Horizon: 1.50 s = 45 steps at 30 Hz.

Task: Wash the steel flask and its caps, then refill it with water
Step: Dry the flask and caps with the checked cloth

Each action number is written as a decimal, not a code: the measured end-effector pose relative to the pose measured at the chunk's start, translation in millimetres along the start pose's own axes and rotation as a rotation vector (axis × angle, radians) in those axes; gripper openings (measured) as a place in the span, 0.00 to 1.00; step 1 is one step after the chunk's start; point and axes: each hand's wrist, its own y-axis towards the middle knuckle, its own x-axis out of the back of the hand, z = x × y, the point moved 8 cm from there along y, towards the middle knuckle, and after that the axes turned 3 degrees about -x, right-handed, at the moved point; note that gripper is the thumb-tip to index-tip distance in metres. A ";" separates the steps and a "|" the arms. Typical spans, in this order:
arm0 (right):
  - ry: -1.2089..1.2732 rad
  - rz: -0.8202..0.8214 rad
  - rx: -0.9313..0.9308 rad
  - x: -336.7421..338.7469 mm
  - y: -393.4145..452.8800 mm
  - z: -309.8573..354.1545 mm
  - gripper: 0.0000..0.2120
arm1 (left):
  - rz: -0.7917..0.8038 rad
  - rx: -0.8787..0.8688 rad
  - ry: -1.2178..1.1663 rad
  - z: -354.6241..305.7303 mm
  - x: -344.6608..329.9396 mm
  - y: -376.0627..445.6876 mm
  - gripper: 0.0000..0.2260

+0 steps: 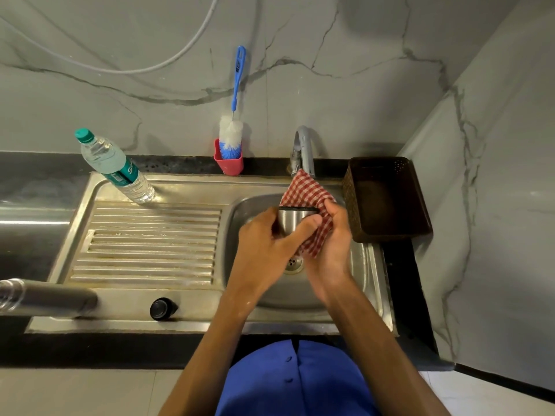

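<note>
Over the sink basin my left hand grips a steel cup-shaped cap with a black rim. My right hand holds a red-and-white checked cloth bunched against the cap's right side. The steel flask stands at the front left on the sink's front rim, its mouth at the frame's left edge. A small black inner cap sits on the rim to the flask's right.
A plastic water bottle with a green cap stands at the back of the ribbed drainboard. A blue-handled bottle brush stands in a red holder. The tap rises behind the basin. A dark basket sits at right.
</note>
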 end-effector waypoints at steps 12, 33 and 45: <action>0.132 -0.040 -0.179 2.1 -7.1 -2.2 0.21 | -0.093 -0.199 -0.064 6.0 22.7 21.6 0.31; 0.120 0.003 -0.041 33.0 -24.1 26.8 0.17 | -0.061 -0.507 -0.046 -32.9 38.1 5.0 0.31; -0.600 0.080 0.166 -1.5 -27.1 14.9 0.14 | 0.154 -0.486 0.229 -14.6 29.5 11.4 0.33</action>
